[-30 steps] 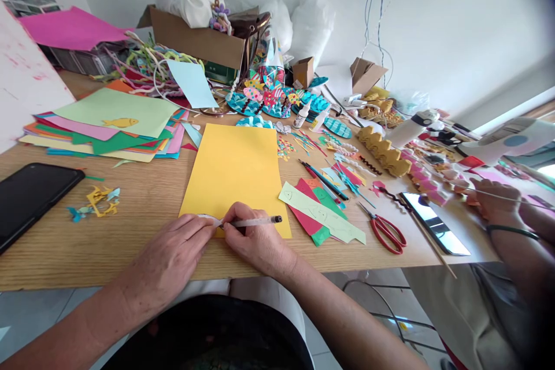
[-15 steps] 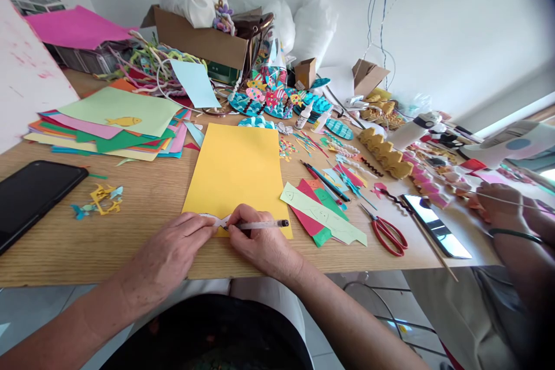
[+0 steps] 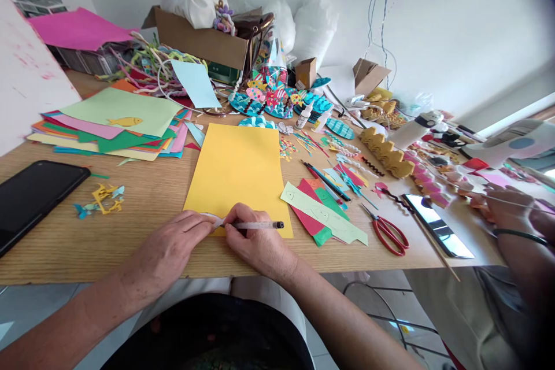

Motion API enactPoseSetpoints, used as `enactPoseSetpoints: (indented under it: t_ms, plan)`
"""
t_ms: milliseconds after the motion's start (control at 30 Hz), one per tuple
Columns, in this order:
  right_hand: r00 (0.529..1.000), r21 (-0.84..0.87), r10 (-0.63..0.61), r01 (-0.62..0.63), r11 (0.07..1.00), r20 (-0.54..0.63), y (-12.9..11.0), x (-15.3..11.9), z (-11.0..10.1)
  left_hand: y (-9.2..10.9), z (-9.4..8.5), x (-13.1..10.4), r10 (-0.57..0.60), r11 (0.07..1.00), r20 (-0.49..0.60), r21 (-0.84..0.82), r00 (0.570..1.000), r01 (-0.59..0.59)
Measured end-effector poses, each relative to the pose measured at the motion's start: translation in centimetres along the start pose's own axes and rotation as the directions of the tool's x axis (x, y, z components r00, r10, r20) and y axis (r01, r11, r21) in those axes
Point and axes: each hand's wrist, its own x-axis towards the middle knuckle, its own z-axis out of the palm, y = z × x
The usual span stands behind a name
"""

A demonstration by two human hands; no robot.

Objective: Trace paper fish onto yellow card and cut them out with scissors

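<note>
1. Where the near edge of the yellow sheet [image 3: 236, 170] meets the hands, a small white paper cutout [image 3: 213, 219] lies flat on it; the left hand [image 3: 173, 248] pins it down with fingertips pressed together on its left end.
2. Pen [image 3: 255, 225]: clamped in the right hand [image 3: 255, 245], fingers closed round the barrel. Long axis runs nearly level, left to right; tip points left onto the cutout, dark cap end points right.
3. Progress, as judged: no drawn outline can be made out on the yellow sheet; most of it is bare, so the marking looks barely begun.
4. Table [image 3: 143, 202]: wooden, carries everything listed.
5. Right of the sheet: green and red paper offcuts [image 3: 323, 214], then red-handled scissors [image 3: 388, 234], apart from the pen.
6. Left: black phone [image 3: 32, 196], well apart; stack of coloured papers [image 3: 113, 127] beyond it.
7. Far right: another person's hand [image 3: 505, 205], closed on a thin stick.
</note>
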Motion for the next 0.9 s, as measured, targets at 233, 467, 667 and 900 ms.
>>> enactPoseSetpoints:
  t_ms: [233, 467, 667, 900]
  plan:
    - [0.999, -0.018, -0.039, 0.039, 0.999, 0.006, -0.1, -0.1, 0.3, -0.2, -0.3, 0.1, -0.013, 0.999, -0.001, -0.042, 1.000, 0.013]
    - [0.999, -0.009, -0.036, 0.037, 0.999, 0.020, -0.2, -0.2, 0.4, -0.4, -0.1, -0.2, -0.055, 0.989, 0.031, -0.134, 0.998, 0.058]
    - [0.999, 0.006, -0.040, 0.040, 0.999, 0.001, -0.1, 0.0, 0.4, -1.0, 0.2, -0.5, -0.098, 0.981, 0.084, -0.161, 0.992, 0.110]
    - [0.999, -0.022, -0.033, 0.033, 0.999, -0.004, -0.4, -0.2, 0.6, -0.9, 0.2, -0.4, -0.116, 0.975, 0.077, -0.182, 0.990, 0.129]
